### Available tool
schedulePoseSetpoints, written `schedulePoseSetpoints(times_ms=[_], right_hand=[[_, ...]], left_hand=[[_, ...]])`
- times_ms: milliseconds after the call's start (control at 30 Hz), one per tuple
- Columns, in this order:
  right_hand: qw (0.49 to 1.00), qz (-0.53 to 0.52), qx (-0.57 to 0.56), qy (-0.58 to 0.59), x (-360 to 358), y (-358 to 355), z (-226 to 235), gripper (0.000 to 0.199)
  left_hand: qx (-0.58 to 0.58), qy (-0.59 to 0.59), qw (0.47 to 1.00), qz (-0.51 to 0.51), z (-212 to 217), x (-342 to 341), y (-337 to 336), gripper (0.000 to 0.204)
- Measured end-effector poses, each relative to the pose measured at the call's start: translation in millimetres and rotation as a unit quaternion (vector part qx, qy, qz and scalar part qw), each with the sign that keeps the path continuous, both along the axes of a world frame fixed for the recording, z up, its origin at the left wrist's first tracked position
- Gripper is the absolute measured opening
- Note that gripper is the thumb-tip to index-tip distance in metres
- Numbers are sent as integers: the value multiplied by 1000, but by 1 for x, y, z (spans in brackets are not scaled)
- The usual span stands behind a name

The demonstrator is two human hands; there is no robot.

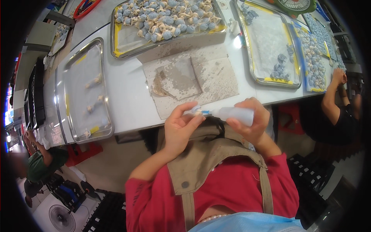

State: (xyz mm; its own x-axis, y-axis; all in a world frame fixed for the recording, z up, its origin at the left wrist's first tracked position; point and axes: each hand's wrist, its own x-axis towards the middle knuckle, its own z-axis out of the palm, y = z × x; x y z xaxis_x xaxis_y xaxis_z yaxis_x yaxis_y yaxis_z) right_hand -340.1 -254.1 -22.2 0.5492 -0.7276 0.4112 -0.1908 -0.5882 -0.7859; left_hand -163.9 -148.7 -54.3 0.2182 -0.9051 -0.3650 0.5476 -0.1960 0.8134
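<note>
My left hand [180, 127] pinches a small pale blue and cream figure piece [196, 110] between thumb and fingers. My right hand [258, 120] is wrapped round a whitish squeeze bottle [239, 114], tilted sideways. Its thin blue nozzle [207, 112] points left and meets or nearly meets the piece; contact is too small to tell. Both hands are just in front of the table edge, by a stained cardboard sheet [222, 79]. The far side of the piece is hidden by my fingers.
A metal tray [116, 49] heaped with blue and cream pieces stands at the back. Another tray [107, 133] at left holds a few cream pieces; a tray [266, 82] at right holds grey-blue parts. Co-workers sit at both sides: one's hand [339, 76] shows right, another's arm [44, 154] left.
</note>
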Motion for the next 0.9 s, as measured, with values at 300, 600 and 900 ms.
schedulePoseSetpoints(times_ms=[300, 600, 900], right_hand=[[1000, -18, -2, 0, 5, -2, 0, 32], [999, -33, 32, -8, 1, -5, -1, 30], [999, -22, 47, -7, 4, -4, 0, 28]], left_hand=[[-9, 1, 1000, 3, -1, 0, -1, 38], [15, 36, 999, 16, -2, 0, -3, 35], [24, 56, 998, 16, -3, 0, -2, 34]])
